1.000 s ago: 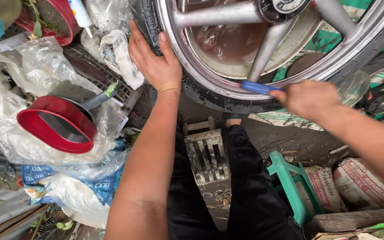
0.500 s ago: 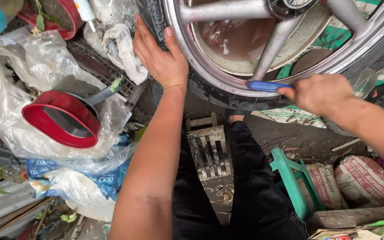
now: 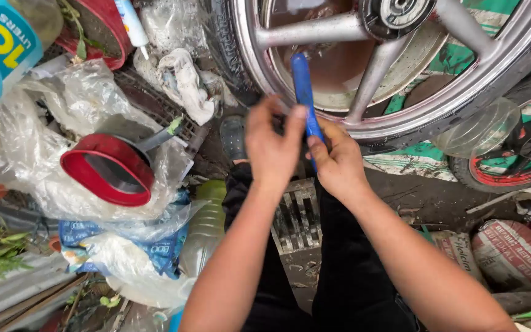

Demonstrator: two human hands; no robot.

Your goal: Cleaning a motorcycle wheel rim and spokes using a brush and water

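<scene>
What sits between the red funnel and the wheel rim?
In the head view, a crumpled white rag on a dark grate lies between the red funnel and the wheel rim.

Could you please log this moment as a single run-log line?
left hand: fingertips on blue tool | right hand: gripping blue tool | tool: upright before wheel rim | red funnel: on plastic, left

A single head-worn camera looks steeply down from above the person's own arms and lap. It sits close: the left hand (image 3: 273, 142) and right hand (image 3: 338, 161) fill the middle, the wheel (image 3: 401, 74) crosses the top edge, and cluttered ground lies below and left.
</scene>
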